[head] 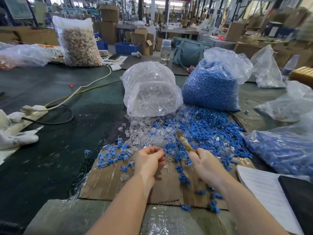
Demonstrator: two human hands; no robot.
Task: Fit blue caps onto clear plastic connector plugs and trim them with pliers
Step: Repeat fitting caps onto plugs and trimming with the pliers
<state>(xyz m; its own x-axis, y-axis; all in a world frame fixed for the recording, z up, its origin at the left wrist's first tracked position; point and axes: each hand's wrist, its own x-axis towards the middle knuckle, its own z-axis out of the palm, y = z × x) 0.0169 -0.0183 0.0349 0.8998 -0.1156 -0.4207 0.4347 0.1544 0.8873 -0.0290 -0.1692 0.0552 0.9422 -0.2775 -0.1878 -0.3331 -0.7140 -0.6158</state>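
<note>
Head view. The left hand (149,161) hovers over a sheet of cardboard (108,182), its fingers curled toward the thumb as if pinching a small clear piece; the piece itself is too blurred to identify. The right hand (205,164) grasps the wrapped handle of the pliers (183,141), which point up and away over the loose parts; how the jaws stand cannot be told. Just beyond both hands lies a mixed heap of clear plugs (144,131) and blue caps (208,129), spilling onto the cardboard. Capped plugs (113,155) lie scattered to the left of the left hand. Behind the heap stand two plastic bags side by side: a bag of clear plugs (152,92) on the left and a bag of blue caps (213,82) on the right. A further bag of blue parts (284,150) lies at the right edge. A power strip (32,110) with cables rests on the dark table (50,150) at left.
</note>
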